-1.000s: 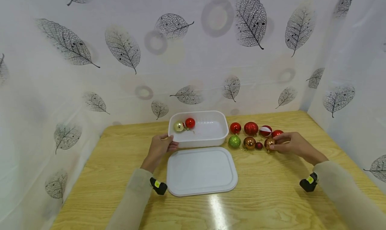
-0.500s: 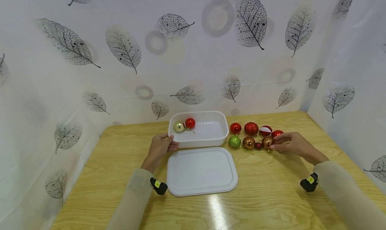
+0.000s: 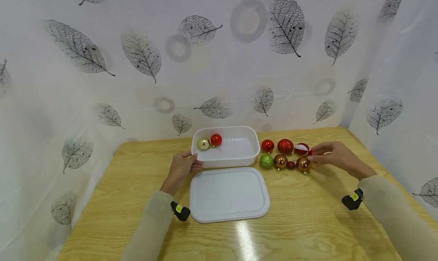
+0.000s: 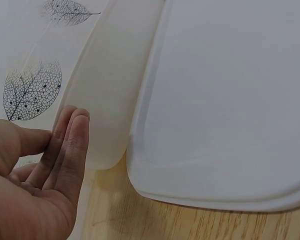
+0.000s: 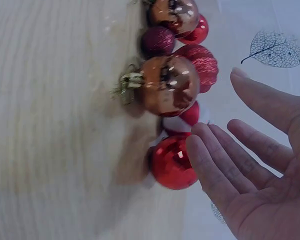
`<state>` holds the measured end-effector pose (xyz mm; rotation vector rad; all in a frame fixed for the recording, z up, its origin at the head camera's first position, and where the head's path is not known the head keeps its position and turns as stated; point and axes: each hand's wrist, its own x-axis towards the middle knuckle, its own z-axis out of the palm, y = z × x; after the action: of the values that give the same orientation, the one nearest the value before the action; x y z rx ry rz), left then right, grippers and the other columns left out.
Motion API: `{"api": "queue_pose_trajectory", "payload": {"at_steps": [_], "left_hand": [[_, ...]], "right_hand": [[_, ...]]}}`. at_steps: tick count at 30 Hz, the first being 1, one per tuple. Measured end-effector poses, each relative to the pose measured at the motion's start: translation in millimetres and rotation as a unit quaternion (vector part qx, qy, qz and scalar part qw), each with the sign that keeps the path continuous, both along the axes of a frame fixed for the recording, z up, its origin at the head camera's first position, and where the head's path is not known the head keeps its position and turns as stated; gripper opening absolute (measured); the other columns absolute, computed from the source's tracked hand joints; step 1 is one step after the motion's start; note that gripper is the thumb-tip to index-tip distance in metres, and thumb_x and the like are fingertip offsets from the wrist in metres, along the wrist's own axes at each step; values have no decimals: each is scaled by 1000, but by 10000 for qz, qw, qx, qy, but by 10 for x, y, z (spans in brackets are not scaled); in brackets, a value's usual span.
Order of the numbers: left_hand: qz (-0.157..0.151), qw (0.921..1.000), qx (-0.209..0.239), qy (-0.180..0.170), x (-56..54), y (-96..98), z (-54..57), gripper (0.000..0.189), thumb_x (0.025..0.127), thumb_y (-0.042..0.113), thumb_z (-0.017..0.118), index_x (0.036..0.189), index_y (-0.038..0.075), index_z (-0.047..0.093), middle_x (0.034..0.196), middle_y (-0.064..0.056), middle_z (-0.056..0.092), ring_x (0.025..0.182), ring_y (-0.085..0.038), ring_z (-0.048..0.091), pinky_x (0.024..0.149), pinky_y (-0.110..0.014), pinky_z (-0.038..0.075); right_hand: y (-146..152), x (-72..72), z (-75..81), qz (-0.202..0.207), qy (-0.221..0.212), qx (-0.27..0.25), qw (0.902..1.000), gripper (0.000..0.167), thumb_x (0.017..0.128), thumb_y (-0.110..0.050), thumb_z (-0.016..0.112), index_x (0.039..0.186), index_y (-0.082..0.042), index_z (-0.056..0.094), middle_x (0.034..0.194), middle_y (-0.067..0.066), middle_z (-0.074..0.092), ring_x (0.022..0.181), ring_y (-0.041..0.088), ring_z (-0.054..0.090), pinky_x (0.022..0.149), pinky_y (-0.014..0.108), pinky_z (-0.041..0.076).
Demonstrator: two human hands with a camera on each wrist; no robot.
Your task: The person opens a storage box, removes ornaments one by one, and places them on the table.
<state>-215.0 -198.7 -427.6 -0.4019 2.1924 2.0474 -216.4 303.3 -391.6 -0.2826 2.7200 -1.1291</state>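
My left hand [image 3: 181, 169] grips the near left corner of a white plastic container [image 3: 227, 162], thumb over the rim and fingers against the outer wall. Inside it lie a gold bauble [image 3: 203, 143] and a red bauble [image 3: 216, 139]. At the right end of a double row of baubles is my right hand [image 3: 337, 155], fingers spread and fairly straight. In the right wrist view its fingertips are at a shiny red bauble [image 5: 172, 163], which the hand mostly hides in the head view. A copper bauble [image 3: 303, 164] lies just left of the fingers.
A white lid [image 3: 229, 194] lies flat in front of the container. Other baubles sit right of it: green glitter [image 3: 266, 161], copper [image 3: 280, 161], small dark red [image 3: 291, 165], red [image 3: 267, 146], textured red [image 3: 285, 146] and red-white [image 3: 302, 149]. A leaf-patterned sheet [image 3: 222, 71] hangs behind the wooden table.
The left copper bauble and small dark red bauble have shifted slightly left. My right hand has come away from the right copper bauble and lifted toward the red one behind. My left hand stays put.
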Motion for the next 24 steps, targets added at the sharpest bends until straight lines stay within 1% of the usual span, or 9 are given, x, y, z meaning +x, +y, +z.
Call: {"api": "queue_pose_trajectory", "payload": {"at_steps": [4, 8, 12, 15, 19, 22, 24], "left_hand": [[-15, 10000, 19, 17, 1, 9, 3, 40, 106, 13, 55, 140, -9, 52, 86, -15, 72, 70, -14, 72, 74, -28, 65], [1, 10000, -38, 14, 2, 10, -5, 39, 106, 13, 55, 139, -8, 53, 86, -14, 72, 70, -14, 72, 73, -28, 65], [8, 10000, -47, 18, 5, 10, -8, 39, 106, 13, 56, 139, -7, 54, 87, -15, 72, 70, -15, 72, 73, -28, 65], [7, 10000, -39, 24, 9, 13, -6, 39, 106, 13, 55, 139, -8, 53, 87, -15, 72, 70, -15, 72, 74, -29, 65], [5, 10000, -61, 13, 10, 15, -5, 39, 106, 13, 55, 139, -7, 53, 88, -16, 72, 70, -15, 72, 75, -29, 65], [2, 10000, -97, -11, 8, 11, -7, 39, 106, 13, 55, 140, -7, 53, 89, -16, 72, 71, -15, 72, 74, -29, 65], [-5, 9999, -115, -38, 6, 10, -4, 39, 106, 14, 55, 140, -6, 53, 90, -16, 72, 72, -16, 72, 74, -28, 65]], "right_hand": [[-82, -62, 92, 43, 101, 62, 9999, 60, 95, -41, 72, 135, 3, 59, 126, 23, 64, 111, 34, 63, 89, 52, 58], [-207, -115, 184, 115, 72, 42, 9999, 61, 95, -43, 71, 136, 0, 59, 129, 22, 63, 115, 37, 62, 93, 56, 57], [-376, -174, 252, 155, 44, -78, 9998, 60, 94, -44, 73, 135, -2, 61, 126, 18, 65, 110, 30, 65, 93, 51, 58], [-522, -222, 285, 265, 61, -191, 9994, 60, 93, -42, 74, 134, 0, 61, 125, 18, 66, 106, 30, 67, 92, 49, 59], [-740, -287, 311, 460, 134, -267, 9985, 57, 93, -38, 75, 132, 1, 62, 123, 18, 67, 106, 31, 68, 90, 46, 60], [-916, -334, 316, 591, 211, -322, 9975, 52, 94, -36, 75, 130, 0, 64, 122, 17, 68, 108, 28, 67, 89, 39, 60], [-1032, -362, 317, 697, 219, -422, 9964, 50, 94, -33, 75, 129, 0, 64, 122, 17, 68, 108, 29, 67, 91, 40, 59]]}}
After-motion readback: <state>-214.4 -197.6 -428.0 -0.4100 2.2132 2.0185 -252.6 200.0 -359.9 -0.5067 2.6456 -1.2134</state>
